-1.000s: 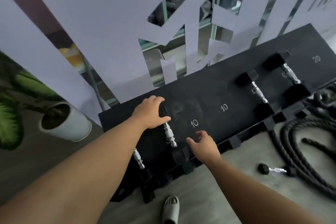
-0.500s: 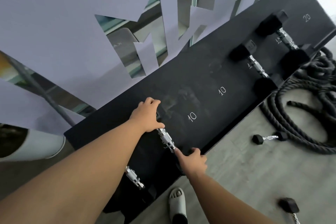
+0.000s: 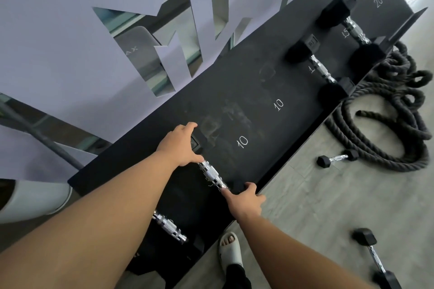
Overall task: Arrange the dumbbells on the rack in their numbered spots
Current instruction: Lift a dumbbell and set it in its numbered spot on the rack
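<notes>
A long flat black dumbbell rack (image 3: 246, 91) runs diagonally from lower left to upper right, its top chalked with the white numbers 10, 10, 15 and 20. Beside its right end a thick coiled black battle rope (image 3: 385, 124) lies on the grey concrete floor (image 3: 328, 206). Two large black hex dumbbells with chrome handles rest across the rack's far right end, one (image 3: 350, 28) by the 15 mark and its neighbour (image 3: 321, 68) just left of it. Nearer the left, just left of the first 10 mark, lies the black hex dumbbell with a knurled chrome handle (image 3: 211, 172) being handled: the left hand (image 3: 180, 145) is wrapped over its far head, and the right hand (image 3: 244, 197) is wrapped over its near head at the rack's front edge, so each grip is closed on one end. Another chrome-handled dumbbell (image 3: 170, 227) sits on the rack nearer the left end, partly hidden by the left forearm. On the floor lie a mid-sized black dumbbell (image 3: 375, 258) at lower right and a small black dumbbell (image 3: 335, 158) near the rope. A foot in a white slide sandal (image 3: 231, 250) stands by the rack's front edge.
</notes>
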`<act>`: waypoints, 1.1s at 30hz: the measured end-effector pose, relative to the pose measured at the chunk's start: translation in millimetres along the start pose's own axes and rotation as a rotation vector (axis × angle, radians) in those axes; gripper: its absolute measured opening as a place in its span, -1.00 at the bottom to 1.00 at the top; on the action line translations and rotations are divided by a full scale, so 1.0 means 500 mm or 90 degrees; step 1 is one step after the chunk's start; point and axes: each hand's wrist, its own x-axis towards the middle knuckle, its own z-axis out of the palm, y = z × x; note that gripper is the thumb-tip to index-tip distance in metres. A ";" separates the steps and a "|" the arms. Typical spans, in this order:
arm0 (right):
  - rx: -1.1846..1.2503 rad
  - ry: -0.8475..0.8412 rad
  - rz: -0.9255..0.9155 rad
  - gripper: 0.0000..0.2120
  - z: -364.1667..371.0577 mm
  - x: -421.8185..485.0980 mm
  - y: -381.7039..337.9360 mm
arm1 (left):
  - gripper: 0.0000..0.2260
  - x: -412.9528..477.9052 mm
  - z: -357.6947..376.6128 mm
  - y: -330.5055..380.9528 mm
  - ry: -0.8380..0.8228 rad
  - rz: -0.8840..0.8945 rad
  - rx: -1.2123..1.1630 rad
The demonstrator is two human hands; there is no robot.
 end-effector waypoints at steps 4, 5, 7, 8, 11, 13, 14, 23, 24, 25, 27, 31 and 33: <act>0.005 -0.007 0.009 -0.18 -0.003 0.000 0.001 | -0.04 -0.001 0.001 0.004 0.007 -0.006 0.004; 0.016 -0.009 0.012 -0.19 -0.004 0.001 0.004 | -0.04 -0.001 0.003 0.005 0.012 -0.011 0.004; 0.040 -0.007 0.016 -0.21 -0.007 0.004 0.008 | -0.04 -0.002 0.006 0.008 0.023 -0.020 0.004; 0.048 -0.006 0.017 -0.22 -0.008 0.006 0.009 | -0.04 -0.002 0.007 0.009 0.027 -0.022 0.002; 0.062 -0.006 0.021 -0.25 -0.008 0.007 0.010 | -0.05 -0.006 0.007 0.010 0.040 -0.023 -0.002; 0.065 -0.009 0.018 -0.25 -0.008 0.006 0.012 | -0.06 -0.014 0.008 0.007 0.049 -0.029 -0.002; 0.063 -0.013 0.014 -0.25 -0.009 0.006 0.014 | -0.07 -0.020 0.010 0.004 0.054 -0.035 0.000; 0.056 -0.017 -0.010 -0.29 -0.060 -0.009 -0.008 | -0.08 -0.049 -0.012 0.012 0.087 -0.069 0.015; 0.050 -0.010 -0.017 -0.28 -0.076 -0.010 -0.017 | -0.08 -0.048 -0.023 0.023 0.089 -0.066 0.011; 0.046 -0.003 -0.023 -0.28 -0.092 -0.010 -0.028 | -0.07 -0.047 -0.036 0.036 0.090 -0.062 0.007; 0.046 0.011 -0.031 -0.27 -0.130 -0.010 -0.052 | -0.06 -0.041 -0.068 0.068 0.091 -0.049 -0.003; 0.050 0.034 -0.043 -0.22 -0.223 -0.007 -0.109 | -0.05 -0.021 -0.149 0.156 0.104 -0.017 -0.006; 0.064 0.044 -0.046 -0.21 -0.272 0.002 -0.135 | -0.05 -0.003 -0.188 0.209 0.110 -0.001 0.005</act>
